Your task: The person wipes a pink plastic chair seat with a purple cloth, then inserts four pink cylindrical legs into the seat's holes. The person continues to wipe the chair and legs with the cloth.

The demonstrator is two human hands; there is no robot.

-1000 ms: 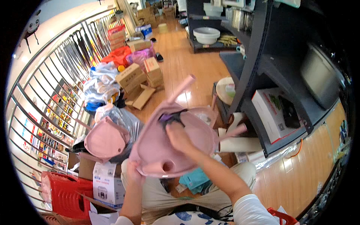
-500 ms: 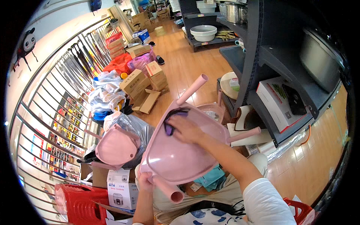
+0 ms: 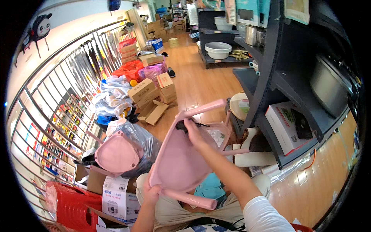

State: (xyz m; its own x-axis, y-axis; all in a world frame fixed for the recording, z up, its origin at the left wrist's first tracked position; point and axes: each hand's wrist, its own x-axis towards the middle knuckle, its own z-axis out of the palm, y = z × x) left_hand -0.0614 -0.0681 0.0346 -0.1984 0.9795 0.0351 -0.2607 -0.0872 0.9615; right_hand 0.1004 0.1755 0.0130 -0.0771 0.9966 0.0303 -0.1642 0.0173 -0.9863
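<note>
A pink plastic stool is tilted over my lap, its legs pointing to the right. My left hand grips its near corner, beside the base of the nearest leg. At the far corner, my right hand presses a dark cloth against the stool's surface; the fingers partly hide the cloth. To the left, a second pink stool piece rests on grey plastic wrapping. Behind the held stool, another pink piece is partly covered.
Red plastic stools and a rice cooker box stand at the near left. Cardboard boxes and plastic bags line the railing. Dark shelving with a large pot rises on the right.
The stool has turned so its surface faces more to the right and its legs swing rightward. My right hand has moved the cloth up into the far corner. The view has shifted slightly.
</note>
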